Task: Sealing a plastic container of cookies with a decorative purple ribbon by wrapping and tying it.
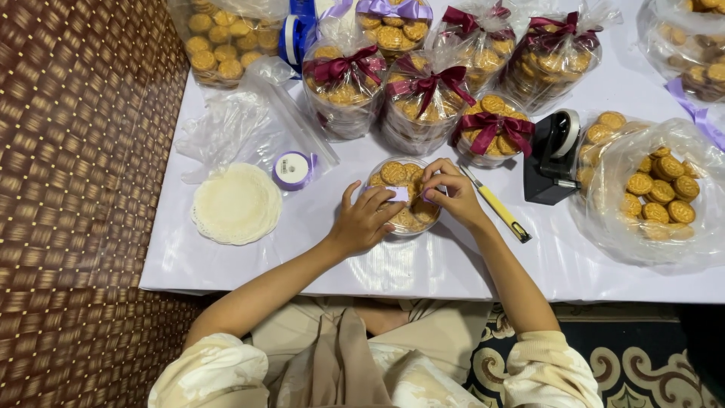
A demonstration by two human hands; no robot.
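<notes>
A round clear tub of golden cookies (394, 174) sits on the white table (302, 249) in front of me. My left hand (362, 221) rests on its left side and pinches a pale lilac ribbon (399, 194) laid across the lid. My right hand (451, 193) pinches the ribbon's other end over the tub's right side. Both hands hold the same strip, stretched between them.
A lilac ribbon spool (291, 169) and a stack of white doilies (236, 202) lie left. A yellow-handled knife (500, 209) and a black tape dispenser (551, 155) lie right. Several ribbon-tied cookie tubs (423, 98) stand behind, and open bags of cookies (658, 189) are at right.
</notes>
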